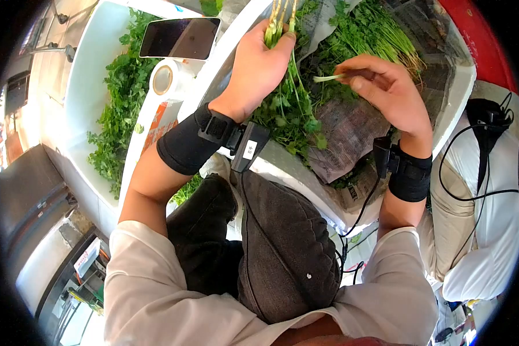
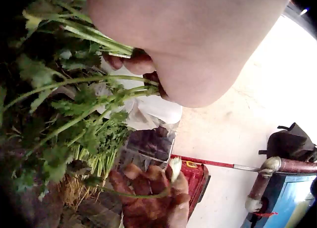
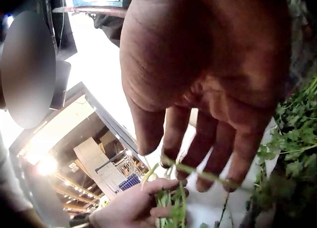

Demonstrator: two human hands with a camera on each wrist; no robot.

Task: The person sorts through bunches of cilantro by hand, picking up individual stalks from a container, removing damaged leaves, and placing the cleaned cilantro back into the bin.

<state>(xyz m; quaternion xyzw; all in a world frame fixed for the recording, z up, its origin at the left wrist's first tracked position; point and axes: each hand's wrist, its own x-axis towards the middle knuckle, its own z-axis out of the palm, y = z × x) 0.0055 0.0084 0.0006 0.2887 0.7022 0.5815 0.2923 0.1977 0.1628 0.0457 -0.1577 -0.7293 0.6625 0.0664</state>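
My left hand (image 1: 256, 72) grips a bunch of coriander (image 1: 294, 115) by its stems, root ends pointing up and leaves hanging down over the box. Across from it, my right hand (image 1: 395, 95) holds one loose coriander stem (image 1: 327, 78) at its fingertips, the pale end toward the left hand. That hand's palm and fingers (image 2: 148, 188) show in the left wrist view, with the stem lying across them. More coriander with its roots on lies in a pile (image 1: 380, 34) at the far side of the box, beyond the right hand.
Newspaper (image 1: 349, 132) lines the white foam box (image 1: 464, 86) before me. A second white box (image 1: 81, 109) at left holds leafy coriander (image 1: 124, 86). Between them lie a phone (image 1: 180, 38) and a white roll (image 1: 166, 79). Another person's light trousers (image 1: 444, 213) show at right.
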